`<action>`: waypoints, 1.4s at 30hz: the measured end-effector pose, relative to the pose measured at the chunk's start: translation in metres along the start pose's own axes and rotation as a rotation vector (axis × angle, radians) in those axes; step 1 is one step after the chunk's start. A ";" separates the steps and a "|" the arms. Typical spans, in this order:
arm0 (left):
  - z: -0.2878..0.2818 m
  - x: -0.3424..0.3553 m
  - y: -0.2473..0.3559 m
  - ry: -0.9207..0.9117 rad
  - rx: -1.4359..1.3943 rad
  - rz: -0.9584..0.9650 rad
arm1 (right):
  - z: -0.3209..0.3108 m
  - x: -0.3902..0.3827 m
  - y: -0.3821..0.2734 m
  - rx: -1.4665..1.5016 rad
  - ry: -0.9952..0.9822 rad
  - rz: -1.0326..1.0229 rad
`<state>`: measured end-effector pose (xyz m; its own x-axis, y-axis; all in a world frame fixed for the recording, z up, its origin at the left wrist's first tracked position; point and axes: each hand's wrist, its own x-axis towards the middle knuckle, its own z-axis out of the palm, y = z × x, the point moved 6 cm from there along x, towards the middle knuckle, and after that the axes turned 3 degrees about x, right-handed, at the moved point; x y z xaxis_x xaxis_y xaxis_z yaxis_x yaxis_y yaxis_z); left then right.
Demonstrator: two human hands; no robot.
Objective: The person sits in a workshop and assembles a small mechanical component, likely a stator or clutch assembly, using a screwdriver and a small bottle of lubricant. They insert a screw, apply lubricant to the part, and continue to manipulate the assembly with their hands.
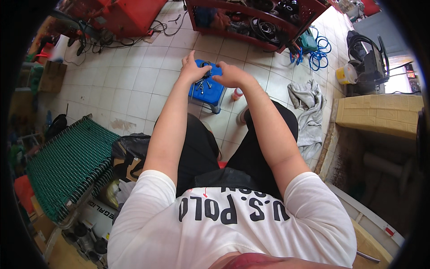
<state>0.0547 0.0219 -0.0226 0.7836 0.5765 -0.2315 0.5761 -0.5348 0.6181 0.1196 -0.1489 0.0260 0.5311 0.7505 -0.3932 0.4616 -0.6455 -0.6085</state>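
A blue plastic stool [208, 97] stands in front of me with small metal bolts or fittings [201, 85] scattered on its top. A dark metal part [206, 75] lies among them, partly hidden by my left hand [192, 69], whose fingers are raised and apart, thumb reaching over that part; contact is unclear. On the stool's right side, my right hand [230, 77] hovers with thumb and index finger apart and the other fingers bent, nothing visible in it. A small bottle [237, 94] with pinkish contents stands on the floor beside the stool.
A red shelf unit [201, 22] with dark parts stands ahead; red equipment [125, 18] and cables are at upper left. Blue hose [319, 54], a white bucket [345, 73] and grey cloth [304, 116] sit to the right. A green woven chair [67, 166] is at left.
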 end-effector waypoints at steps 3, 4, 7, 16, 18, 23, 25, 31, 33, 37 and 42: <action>0.008 -0.001 0.005 -0.034 0.043 0.033 | 0.004 0.001 0.002 -0.023 0.040 -0.043; 0.011 -0.002 0.007 -0.045 0.064 0.037 | 0.005 0.001 0.005 -0.036 0.032 -0.037; 0.031 -0.005 -0.002 -0.119 0.227 -0.049 | 0.004 0.003 0.003 -0.063 0.016 -0.030; 0.046 0.013 0.008 -0.048 0.286 0.106 | -0.001 -0.004 0.011 -0.049 -0.022 0.005; 0.047 0.017 0.006 -0.006 0.268 0.121 | -0.003 -0.001 0.013 -0.051 -0.024 0.013; 0.043 0.027 -0.007 0.072 0.219 0.084 | -0.011 -0.007 0.001 -0.026 -0.039 0.028; 0.032 0.032 -0.015 0.149 0.157 0.024 | -0.008 -0.008 -0.003 -0.025 -0.049 0.014; -0.016 0.039 -0.009 0.259 -0.181 -0.044 | -0.010 -0.002 0.016 -0.014 -0.027 0.042; -0.025 0.040 -0.006 0.220 -0.492 -0.053 | -0.018 0.001 0.023 -0.015 0.031 0.097; -0.017 0.044 0.001 -0.142 -1.162 -0.075 | -0.039 0.006 0.031 0.381 0.354 0.299; -0.023 0.022 0.042 -0.352 -1.333 0.018 | -0.057 -0.008 0.008 1.118 0.394 0.229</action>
<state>0.0909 0.0269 0.0157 0.9205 0.2839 -0.2684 0.0656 0.5651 0.8224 0.1598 -0.1683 0.0636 0.7903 0.4141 -0.4516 -0.4384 -0.1327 -0.8889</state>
